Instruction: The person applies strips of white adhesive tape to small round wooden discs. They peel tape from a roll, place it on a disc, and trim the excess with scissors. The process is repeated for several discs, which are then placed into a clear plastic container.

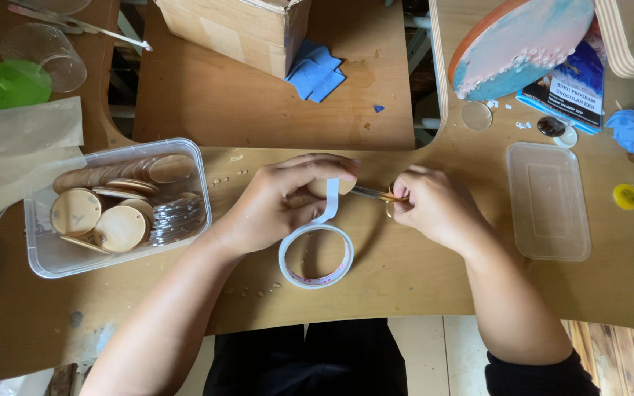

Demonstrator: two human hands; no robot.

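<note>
— Inspector: Your left hand point(284, 202), centre frame, pinches a wooden disc point(322, 188) and the white tape strip point(329, 202); tape roll point(316, 255) lies on the bench point(420, 271) just below.

— Operator: And the right?

— Inspector: Your right hand point(434, 209) is closed on small scissors point(376, 194); blades touch the strip.

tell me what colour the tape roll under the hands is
White, with a reddish inner edge; the tape roll shows best in the head view.

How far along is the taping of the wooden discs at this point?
Early, it seems. In hand: the left hand holds a disc with a tape strip running from the tape roll, and the right hand works small scissors. Left: many discs remain in the plastic tub. No finished pieces are distinguishable.
</note>
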